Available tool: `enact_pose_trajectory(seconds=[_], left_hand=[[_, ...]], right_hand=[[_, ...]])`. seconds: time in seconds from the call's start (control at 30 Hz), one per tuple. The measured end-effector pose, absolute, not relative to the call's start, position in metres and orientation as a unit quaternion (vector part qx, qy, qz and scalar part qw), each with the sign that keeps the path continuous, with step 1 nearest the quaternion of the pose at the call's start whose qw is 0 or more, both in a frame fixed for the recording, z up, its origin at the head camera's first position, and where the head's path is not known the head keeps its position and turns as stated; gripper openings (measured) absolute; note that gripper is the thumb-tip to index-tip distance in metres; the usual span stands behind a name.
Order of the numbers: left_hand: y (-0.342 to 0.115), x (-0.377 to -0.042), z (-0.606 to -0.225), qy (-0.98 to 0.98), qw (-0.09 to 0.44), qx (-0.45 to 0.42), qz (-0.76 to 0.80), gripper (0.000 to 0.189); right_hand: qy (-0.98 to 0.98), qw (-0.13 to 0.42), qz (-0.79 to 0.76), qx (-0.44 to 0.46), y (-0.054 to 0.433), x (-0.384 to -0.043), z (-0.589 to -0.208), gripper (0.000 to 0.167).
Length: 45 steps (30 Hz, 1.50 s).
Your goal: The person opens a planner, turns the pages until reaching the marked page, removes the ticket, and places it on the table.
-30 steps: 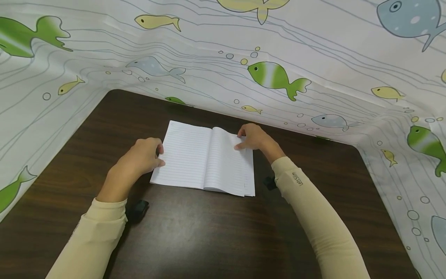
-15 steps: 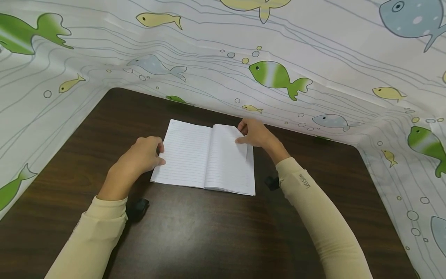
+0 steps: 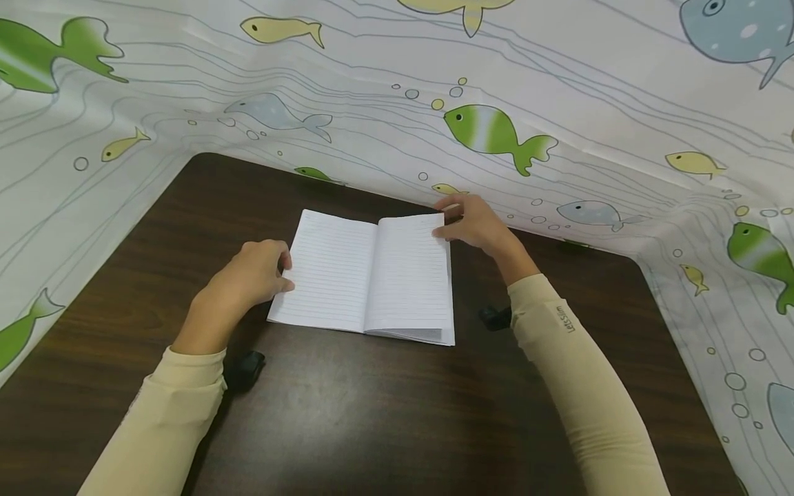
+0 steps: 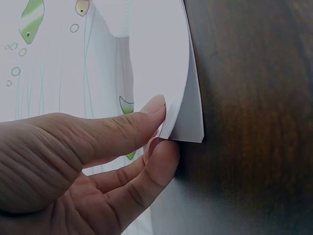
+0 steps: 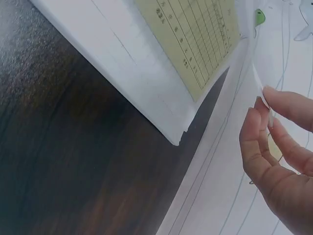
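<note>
An open notebook (image 3: 329, 275) with ruled white pages lies on the dark table in the head view. My left hand (image 3: 248, 275) pinches the notebook's left edge; the left wrist view shows thumb and fingers on curved pages (image 4: 159, 58), with another sheet spread beneath. At the upper right corner, my right hand (image 3: 480, 224) pinches a lifted page (image 3: 409, 269) between thumb and fingertips. Below that raised page, the right wrist view reveals a yellowish panel (image 5: 195, 44) printed with lines and small characters. The notebook's right lower corner (image 5: 171, 137) looks slightly ragged there.
A dark wood-grain table (image 3: 347, 427) extends around the notebook. White cloth with printed fish (image 3: 384, 124) rises along its back and sides, close behind my right hand. Small black devices sit by the left wrist (image 3: 245, 372) and right wrist.
My right hand has moved up and to the right, raising the right page's upper corner and showing its ruled face. The left hand stays at the left edge.
</note>
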State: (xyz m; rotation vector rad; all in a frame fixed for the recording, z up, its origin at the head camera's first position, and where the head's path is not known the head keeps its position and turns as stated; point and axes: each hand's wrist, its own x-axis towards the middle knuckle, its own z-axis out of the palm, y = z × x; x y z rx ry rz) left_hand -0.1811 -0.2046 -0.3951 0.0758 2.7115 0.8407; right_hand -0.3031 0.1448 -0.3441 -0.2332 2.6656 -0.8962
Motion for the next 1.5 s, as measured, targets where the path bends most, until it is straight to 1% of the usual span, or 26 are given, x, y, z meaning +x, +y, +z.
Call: enact_pose_trajectory(seconds=[0.07,0.2,0.3,0.67,0.97,1.17,1.5], left_hand=[[-0.205,-0.181,-0.395,0.944,0.151,0.025,0.293,0.027],[-0.206,-0.182,-0.395,0.943,0.153,0.023,0.293,0.027],[-0.206,-0.181,-0.396,0.943,0.156,0.023,0.293,0.028],[-0.207,-0.181,-0.396,0.941,0.163,0.018,0.295,0.029],[-0.207,-0.181,-0.396,0.942,0.155,0.030,0.295,0.030],[-0.207,-0.181,-0.396,0.943,0.154,0.029,0.294,0.030],[-0.206,-0.181,-0.396,0.943,0.155,0.030,0.294,0.029]], right_hand=[[0.928,0.161,-0.330,-0.068,0.146,-0.304,-0.342,0.058],[0.911,0.165,-0.374,-0.053,0.147,-0.304,-0.341,0.054],[0.904,0.162,-0.391,-0.056,0.145,-0.303,-0.340,0.051],[0.906,0.148,-0.390,-0.073,0.126,-0.301,-0.334,0.047],[0.911,0.134,-0.377,-0.098,0.118,-0.297,-0.336,0.032],[0.911,0.135,-0.375,-0.107,0.108,-0.292,-0.335,0.032],[0.898,0.154,-0.397,-0.112,0.090,-0.289,-0.339,0.033]])
